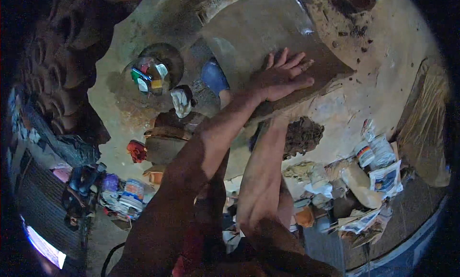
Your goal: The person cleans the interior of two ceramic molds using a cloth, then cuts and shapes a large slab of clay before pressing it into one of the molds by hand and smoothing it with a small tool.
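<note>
A broad grey-brown sheet (249, 25), which looks like wet clay, lies flat on the ground ahead of me. My left hand (287, 78) rests palm down near its right corner, fingers spread. My right forearm reaches up to the sheet's near edge, where my right hand is hidden from sight. I cannot tell whether it is beneath the sheet or behind my left wrist. Just nearer than that edge, beside my right forearm, sits a dark crumbly clump (304, 135), like clay or soil. A blue shoe (214, 76) shows by the sheet's left side.
Left of the sheet, a round dark bowl (176, 61) holds colourful items, with a crumpled white bag (181, 101) nearby. Stacked curved brown pieces (72, 61) line the far left. Tubs, papers and bags (383, 152) clutter the near right. A person (74, 200) appears at lower left.
</note>
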